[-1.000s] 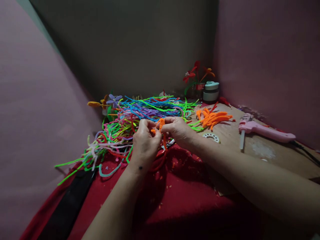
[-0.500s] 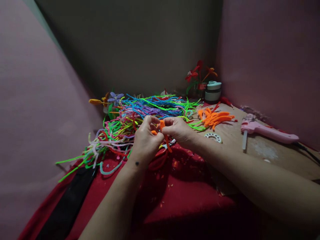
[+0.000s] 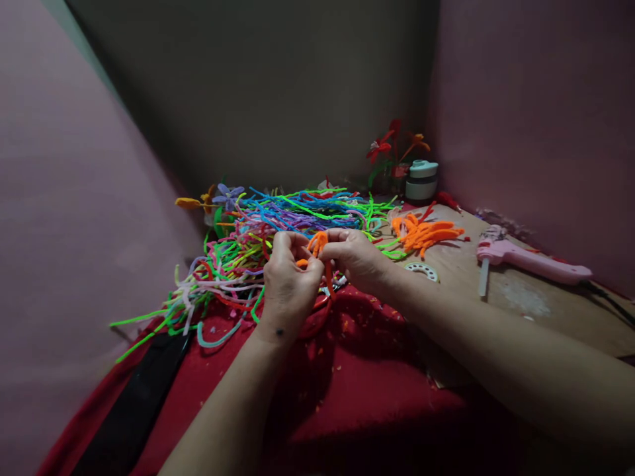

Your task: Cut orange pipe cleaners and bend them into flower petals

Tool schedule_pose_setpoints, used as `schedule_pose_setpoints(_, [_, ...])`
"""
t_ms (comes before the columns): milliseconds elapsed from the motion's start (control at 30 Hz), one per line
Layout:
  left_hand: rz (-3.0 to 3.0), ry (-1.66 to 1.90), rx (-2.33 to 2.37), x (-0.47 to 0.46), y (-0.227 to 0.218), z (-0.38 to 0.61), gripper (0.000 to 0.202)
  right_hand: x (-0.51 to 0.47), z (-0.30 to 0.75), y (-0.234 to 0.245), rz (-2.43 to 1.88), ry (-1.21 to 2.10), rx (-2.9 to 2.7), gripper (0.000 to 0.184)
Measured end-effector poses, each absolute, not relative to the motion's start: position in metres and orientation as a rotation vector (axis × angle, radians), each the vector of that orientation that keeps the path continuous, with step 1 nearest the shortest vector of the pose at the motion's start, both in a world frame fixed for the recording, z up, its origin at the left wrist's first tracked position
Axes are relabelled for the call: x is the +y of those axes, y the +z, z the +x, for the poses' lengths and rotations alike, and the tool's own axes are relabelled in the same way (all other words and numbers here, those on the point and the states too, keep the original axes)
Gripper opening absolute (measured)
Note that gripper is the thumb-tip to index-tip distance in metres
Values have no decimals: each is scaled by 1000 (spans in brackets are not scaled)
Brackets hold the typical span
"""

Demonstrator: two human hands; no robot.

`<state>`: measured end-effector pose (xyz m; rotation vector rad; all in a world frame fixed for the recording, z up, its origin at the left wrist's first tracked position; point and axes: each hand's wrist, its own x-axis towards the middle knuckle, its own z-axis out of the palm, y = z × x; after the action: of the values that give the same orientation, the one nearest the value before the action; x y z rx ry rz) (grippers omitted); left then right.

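An orange pipe cleaner (image 3: 319, 240) is bent into a loop between my two hands, one end hanging down toward the red cloth. My left hand (image 3: 294, 271) pinches it from the left with thumb and fingers. From the right, my right hand (image 3: 353, 255) grips it at the loop, fingertips almost touching the left ones. Just behind the hands lies a heap of pipe cleaners (image 3: 307, 215) in blue, green, purple, pink and other colours. Red-handled scissors (image 3: 317, 316) lie under the hands, partly hidden.
On a brown board (image 3: 560, 324) to the right are a bundle of orange pipe cleaners (image 3: 429, 233), a white ring with holes (image 3: 421, 271) and a pink glue gun (image 3: 536, 259). A jar (image 3: 421, 182) and craft flowers (image 3: 381, 147) stand behind. A black strip (image 3: 133, 403) lies left.
The orange pipe cleaner has gone from a flattened upright fold to a rounder, open loop. My left hand has turned slightly; both hands stay in nearly the same place.
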<state>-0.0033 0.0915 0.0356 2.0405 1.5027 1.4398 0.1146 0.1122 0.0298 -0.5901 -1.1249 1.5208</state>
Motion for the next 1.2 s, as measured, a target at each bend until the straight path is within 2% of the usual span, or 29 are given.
schedule_pose_setpoints(133, [1964, 1420, 1446, 94, 37, -5, 21, 114, 117, 31, -595, 1547, -1147, 8])
schedule_pose_setpoints(300, [1745, 1245, 1059, 92, 52, -11, 25, 127, 124, 28, -563, 1521, -1120, 7])
schedule_pose_setpoints(400, [1750, 1286, 1058, 89, 59, -13, 13, 131, 126, 26, -545, 1502, -1131, 6])
schedule_pose_setpoints(467, [1844, 1355, 1118, 87, 60, -15, 5, 130, 125, 26, -538, 1482, -1146, 6])
schedule_pose_setpoints(600, [2136, 1388, 1209, 87, 61, -21, 8, 127, 123, 27, -580, 1474, -1145, 5])
schedule_pose_setpoints(800, [2731, 1173, 1321, 94, 61, -30, 8, 124, 124, 29, -683, 1436, -1214, 12])
schedule_pose_setpoints(1200, [3121, 872, 1509, 92, 50, -23, 14, 126, 122, 23, -884, 1268, -1318, 8])
